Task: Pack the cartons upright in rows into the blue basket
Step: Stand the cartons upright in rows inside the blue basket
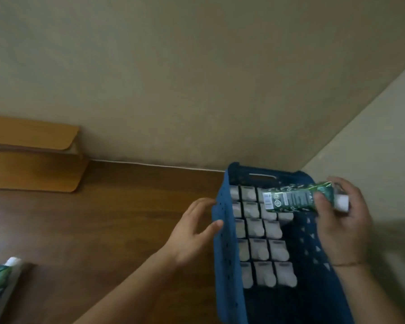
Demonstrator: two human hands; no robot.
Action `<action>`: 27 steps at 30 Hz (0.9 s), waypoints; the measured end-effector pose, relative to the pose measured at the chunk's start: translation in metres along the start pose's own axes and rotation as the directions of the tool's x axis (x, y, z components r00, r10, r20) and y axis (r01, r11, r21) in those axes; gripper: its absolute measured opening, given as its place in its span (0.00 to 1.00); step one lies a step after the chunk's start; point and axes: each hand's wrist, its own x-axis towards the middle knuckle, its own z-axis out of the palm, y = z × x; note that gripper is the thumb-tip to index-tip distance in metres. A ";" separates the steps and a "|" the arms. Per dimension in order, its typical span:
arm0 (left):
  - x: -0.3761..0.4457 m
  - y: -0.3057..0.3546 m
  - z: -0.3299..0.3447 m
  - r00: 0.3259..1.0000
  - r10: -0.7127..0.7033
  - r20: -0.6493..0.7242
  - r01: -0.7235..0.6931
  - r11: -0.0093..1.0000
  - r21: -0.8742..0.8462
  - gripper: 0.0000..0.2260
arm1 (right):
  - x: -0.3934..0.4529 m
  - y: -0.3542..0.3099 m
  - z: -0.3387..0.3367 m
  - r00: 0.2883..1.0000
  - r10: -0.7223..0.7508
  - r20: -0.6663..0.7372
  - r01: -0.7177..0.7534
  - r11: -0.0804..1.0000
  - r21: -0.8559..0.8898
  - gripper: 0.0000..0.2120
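Right hand [344, 220] grips one green carton [290, 198] at its white end; its long axis lies horizontal, across the blue basket [222, 232], above the open fourth column. Needs upending. Left hand [194, 230], fingers spread, steadies the basket's left wall

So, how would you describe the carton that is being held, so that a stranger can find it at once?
Look at the blue basket on the wooden table, near the wall corner. The right hand holds one green carton lying sideways above the basket's far end. Unlike the packed cartons, which stand upright showing only white tops, it shows its long green printed side.
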 end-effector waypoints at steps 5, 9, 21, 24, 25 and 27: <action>0.017 -0.002 0.047 0.998 -0.048 0.047 0.056 0.980 -0.189 0.33 | 0.015 0.054 -0.047 0.995 0.088 0.042 -0.073 0.959 -0.273 0.12; 0.018 -0.008 0.069 0.996 -0.021 -0.088 -0.003 0.965 -0.264 0.29 | 0.015 0.091 -0.036 0.957 0.140 0.254 0.026 0.831 -0.555 0.14; 0.018 -0.006 0.078 0.977 -0.051 -0.209 -0.017 0.950 -0.312 0.31 | -0.002 0.148 0.013 0.601 0.606 0.520 -0.429 0.795 -0.430 0.38; 0.016 -0.004 0.074 0.981 -0.075 -0.178 0.018 0.953 -0.302 0.31 | 0.006 0.136 0.007 0.595 0.630 0.498 -0.242 0.732 -0.636 0.38; 0.013 -0.003 0.070 0.983 -0.080 -0.164 0.030 0.957 -0.287 0.30 | 0.007 0.127 0.006 0.626 0.617 0.477 -0.081 0.660 -0.747 0.36; 0.006 -0.002 0.059 0.986 -0.084 -0.144 0.051 0.975 -0.216 0.30 | 0.011 0.102 0.011 0.729 0.511 0.455 0.192 0.485 -0.853 0.28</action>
